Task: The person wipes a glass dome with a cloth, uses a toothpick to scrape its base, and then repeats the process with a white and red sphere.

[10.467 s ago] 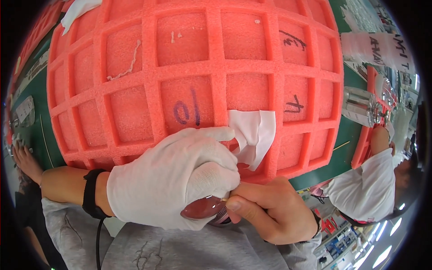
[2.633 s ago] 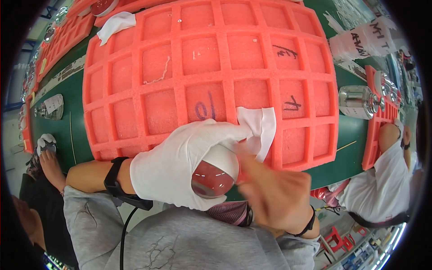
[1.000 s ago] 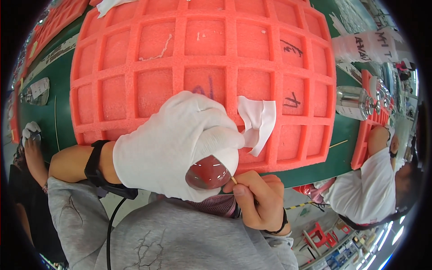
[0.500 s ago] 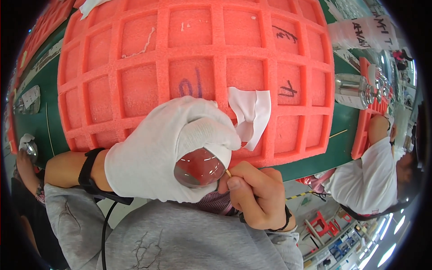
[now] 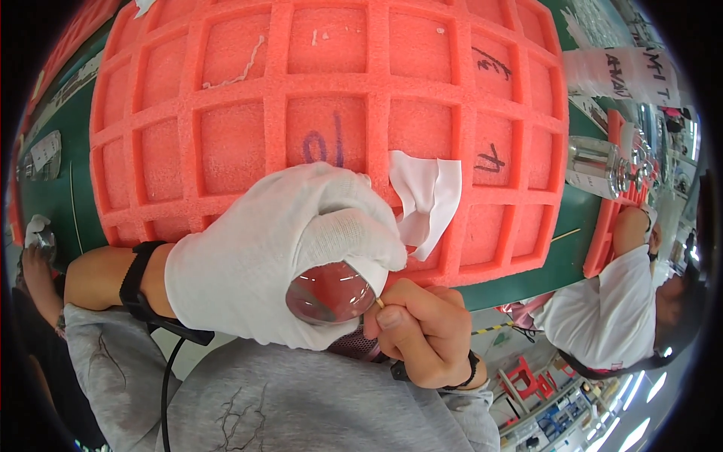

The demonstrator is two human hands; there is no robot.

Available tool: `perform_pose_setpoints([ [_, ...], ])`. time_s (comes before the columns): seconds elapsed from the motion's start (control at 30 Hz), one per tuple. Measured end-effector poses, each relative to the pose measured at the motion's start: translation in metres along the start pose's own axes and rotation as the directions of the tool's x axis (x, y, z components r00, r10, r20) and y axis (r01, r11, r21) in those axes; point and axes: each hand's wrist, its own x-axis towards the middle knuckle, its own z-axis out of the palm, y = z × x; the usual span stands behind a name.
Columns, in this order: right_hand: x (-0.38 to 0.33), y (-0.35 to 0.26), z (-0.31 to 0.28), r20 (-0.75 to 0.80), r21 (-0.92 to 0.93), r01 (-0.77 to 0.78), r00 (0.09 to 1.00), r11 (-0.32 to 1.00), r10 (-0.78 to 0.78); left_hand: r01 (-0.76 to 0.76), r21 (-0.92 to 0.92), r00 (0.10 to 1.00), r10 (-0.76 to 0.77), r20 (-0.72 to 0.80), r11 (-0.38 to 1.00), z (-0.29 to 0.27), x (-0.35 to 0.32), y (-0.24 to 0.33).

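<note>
My left hand (image 5: 279,241), in a white glove, is closed around a clear, round lens-like glass piece (image 5: 331,294) with a shiny curved face. Bare and pinched tight, my right hand (image 5: 422,331) holds a thin wooden stick (image 5: 379,302), its tip at the right rim of the glass. A white cloth (image 5: 429,196) lies folded on the pink foam tray (image 5: 376,113) just beyond my left hand. Which part of the glass my gloved fingers grip is mostly hidden.
The tray of square pockets rests on a green table (image 5: 520,282). At the right stand a glass bottle with a metal top (image 5: 595,166) and a plastic-wrapped roll (image 5: 621,74). A co-worker in a white shirt (image 5: 602,301) sits at right; another person's hand (image 5: 36,260) shows at left.
The view has shifted slightly, so the tray and cloth appear a little lower and to the right. Both hands keep their hold on the glass and the stick.
</note>
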Motion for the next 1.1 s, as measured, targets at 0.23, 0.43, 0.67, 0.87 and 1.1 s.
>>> perform_pose_setpoints([
  [0.23,-0.003,0.003,0.006,-0.054,-0.011,0.008,0.998,1.0,-0.008,0.018,-0.025,1.0,-0.018,0.016,1.0,-0.001,0.001,0.001],
  [0.43,-0.002,0.009,0.012,-0.116,-0.155,0.112,0.985,0.982,-0.131,-0.013,0.058,1.0,0.013,0.005,0.998,0.001,0.001,0.004],
  [0.67,-0.001,0.007,0.006,-0.086,-0.339,0.153,0.977,0.928,-0.193,-0.007,0.088,1.0,0.007,0.001,0.996,0.002,0.0,0.002],
  [0.87,0.0,0.001,-0.005,0.019,-0.345,0.178,0.983,0.921,-0.183,-0.041,0.093,0.998,0.036,0.056,0.995,-0.004,-0.002,-0.001],
  [1.1,0.01,-0.024,-0.016,0.146,-0.324,0.078,0.989,0.943,-0.032,-0.045,0.079,0.997,0.04,0.068,0.996,-0.004,-0.001,0.002],
])
